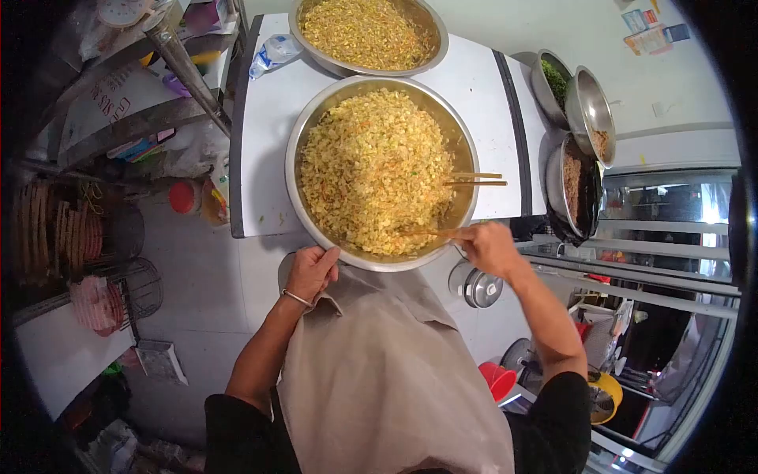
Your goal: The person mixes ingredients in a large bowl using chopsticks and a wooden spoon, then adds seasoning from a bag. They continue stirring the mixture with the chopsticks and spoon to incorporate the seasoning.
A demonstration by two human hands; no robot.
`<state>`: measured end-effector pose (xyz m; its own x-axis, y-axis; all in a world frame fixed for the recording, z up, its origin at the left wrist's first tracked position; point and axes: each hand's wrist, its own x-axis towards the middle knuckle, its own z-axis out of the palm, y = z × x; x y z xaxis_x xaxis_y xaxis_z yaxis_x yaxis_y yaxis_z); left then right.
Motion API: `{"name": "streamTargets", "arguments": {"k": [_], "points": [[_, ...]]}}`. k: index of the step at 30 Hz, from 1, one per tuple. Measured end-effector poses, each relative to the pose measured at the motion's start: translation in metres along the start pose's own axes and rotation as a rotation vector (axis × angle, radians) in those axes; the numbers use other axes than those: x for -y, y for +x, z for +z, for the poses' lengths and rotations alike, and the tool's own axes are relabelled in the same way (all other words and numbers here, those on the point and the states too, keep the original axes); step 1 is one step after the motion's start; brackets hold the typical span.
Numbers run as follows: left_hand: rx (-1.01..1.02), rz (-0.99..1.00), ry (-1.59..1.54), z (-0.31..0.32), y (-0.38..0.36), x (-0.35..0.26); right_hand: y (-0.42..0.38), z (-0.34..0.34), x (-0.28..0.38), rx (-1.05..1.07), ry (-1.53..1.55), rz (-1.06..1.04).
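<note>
Commercial kitchen: huge steel mixing bowls (pixel 462 142), stacked pans (pixel 588 107), white worktop (pixel 260 158).

Bright, even daylight; sharp centre, strong fisheye bending and black vignette at edges.

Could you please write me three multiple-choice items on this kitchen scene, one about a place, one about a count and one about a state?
1. Where does the left hand rest?
A. on the near rim of the big metal bowl
B. on the far bowl
C. on the floor

2. How many bowls of yellow chopped mix stand on the white table?
A. one
B. two
C. four

3. What is the right hand doing?
A. hanging free
B. gripping chopsticks sunk in the mix
C. holding a lid

Answers: 1 A, its fingers curl over the near rim; 2 B, one near and one behind; 3 B, the sticks reach from its grip into the mix.
</note>
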<state>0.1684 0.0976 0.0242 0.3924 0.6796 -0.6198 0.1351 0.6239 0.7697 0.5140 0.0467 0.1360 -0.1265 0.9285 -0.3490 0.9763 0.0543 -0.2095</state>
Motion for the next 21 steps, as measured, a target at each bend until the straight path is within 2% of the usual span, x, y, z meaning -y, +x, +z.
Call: {"name": "streamTargets", "arguments": {"k": [3, 6, 8, 11, 12, 15, 16, 20, 21], "points": [[0.043, -0.025, -0.024, -0.004, 0.0, 0.001, -0.012, -0.052, 0.008, -0.105, 0.219, 0.014], [0.015, -0.009, -0.049, 0.0, -0.002, 0.001, -0.002, 0.017, -0.011, -0.142, 0.093, 0.005], [-0.004, 0.019, -0.039, 0.003, 0.002, -0.003, 0.003, 0.025, -0.014, -0.116, 0.018, 0.004], [-0.012, -0.004, -0.007, 0.001, -0.005, -0.005, -0.005, -0.03, 0.007, -0.083, 0.067, -0.023], [-0.017, -0.012, -0.014, 0.002, -0.005, -0.007, -0.008, -0.041, 0.009, -0.112, 0.151, 0.036], [-0.005, -0.012, -0.04, 0.002, -0.005, -0.004, -0.001, 0.028, 0.004, -0.079, -0.042, -0.056], [0.004, -0.005, -0.045, 0.001, -0.005, -0.003, 0.001, 0.03, 0.001, -0.088, 0.034, -0.014], [-0.013, 0.003, 0.022, -0.001, -0.005, -0.001, -0.007, -0.03, 0.005, -0.082, 0.092, -0.042], [-0.011, -0.001, 0.011, -0.001, -0.003, 0.0, -0.009, -0.026, 0.001, -0.068, 0.072, -0.049]]}}
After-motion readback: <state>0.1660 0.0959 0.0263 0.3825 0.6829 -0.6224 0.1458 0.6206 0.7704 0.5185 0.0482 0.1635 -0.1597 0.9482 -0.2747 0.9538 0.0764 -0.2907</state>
